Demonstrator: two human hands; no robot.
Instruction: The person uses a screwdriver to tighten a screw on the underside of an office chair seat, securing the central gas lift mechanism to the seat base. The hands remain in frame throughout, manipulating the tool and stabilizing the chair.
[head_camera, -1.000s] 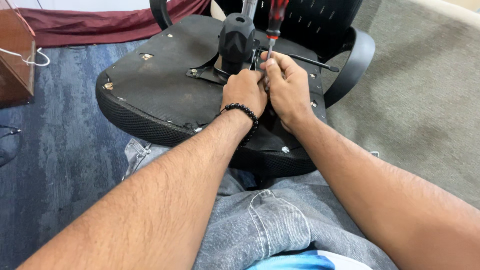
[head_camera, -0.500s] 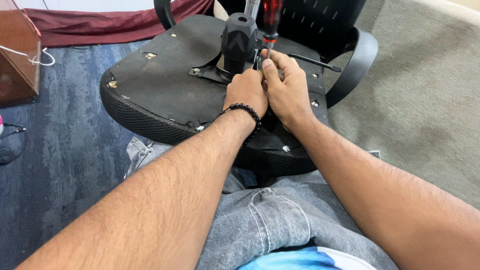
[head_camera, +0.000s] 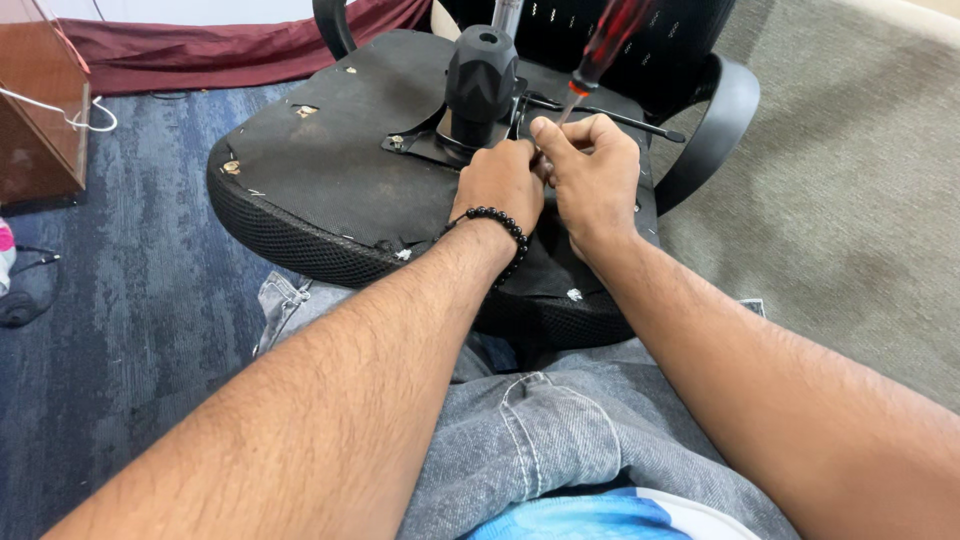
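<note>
An upturned black office chair seat (head_camera: 330, 170) lies in front of my knees, its underside facing up. A black column housing (head_camera: 481, 72) stands on the metal mounting plate (head_camera: 420, 148) in the middle. My right hand (head_camera: 590, 178) is closed around the shaft of a red and black screwdriver (head_camera: 608, 42), whose handle tilts up and to the right. My left hand (head_camera: 503, 185), with a black bead bracelet (head_camera: 497, 228) on the wrist, rests on the plate right beside it, fingers curled at the screwdriver's tip. The tip itself is hidden by my fingers.
A black armrest loop (head_camera: 715, 130) curves off the seat's right side, and the mesh backrest (head_camera: 600, 30) lies behind. A brown wooden cabinet (head_camera: 35, 110) with a white cord stands at the left. Dark red cloth (head_camera: 200, 50) lies at the back. Blue carpet is left, grey carpet right.
The screwdriver handle has tilted further to the right. Both hands stay together at the plate by the column; the view has shifted slightly.
</note>
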